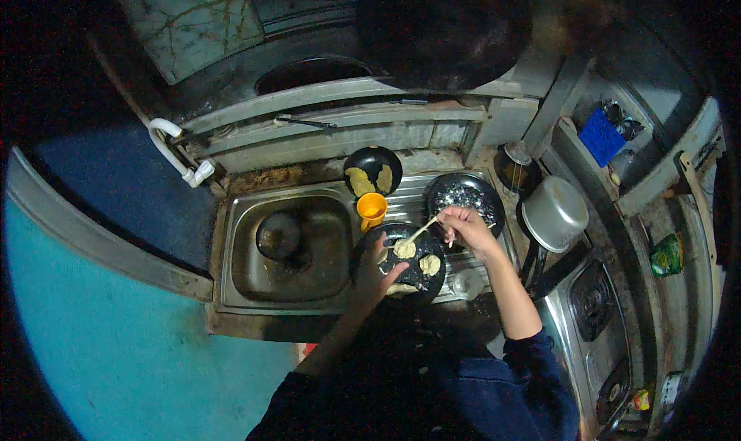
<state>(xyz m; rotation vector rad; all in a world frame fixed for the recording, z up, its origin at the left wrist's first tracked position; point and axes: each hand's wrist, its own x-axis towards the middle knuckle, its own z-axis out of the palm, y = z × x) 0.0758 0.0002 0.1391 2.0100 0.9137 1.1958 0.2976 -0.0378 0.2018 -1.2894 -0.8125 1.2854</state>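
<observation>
A black round plate or pan (417, 283) rests on the sink's drainboard, with several pale dough pieces on it. My right hand (467, 229) pinches a slim pale stick-like utensil (423, 229). Its lower end meets one dough piece (404, 248); whether that end is a spoon I cannot make out. Another dough lump (430, 265) lies to the right. At the plate's left side is my left hand (382, 271), thumb and fingers spread apart beside the dough; whether it touches the rim is unclear. Just beyond stands an orange cup (372, 207).
A black pan (478, 190) dusted with white powder lies at the right. Behind the cup, a smaller dark pan (374, 161) holds yellowish flat pieces. The steel sink basin (328, 290) contains a dark round object. A silver pot (556, 213) and a stove (594, 302) are further right.
</observation>
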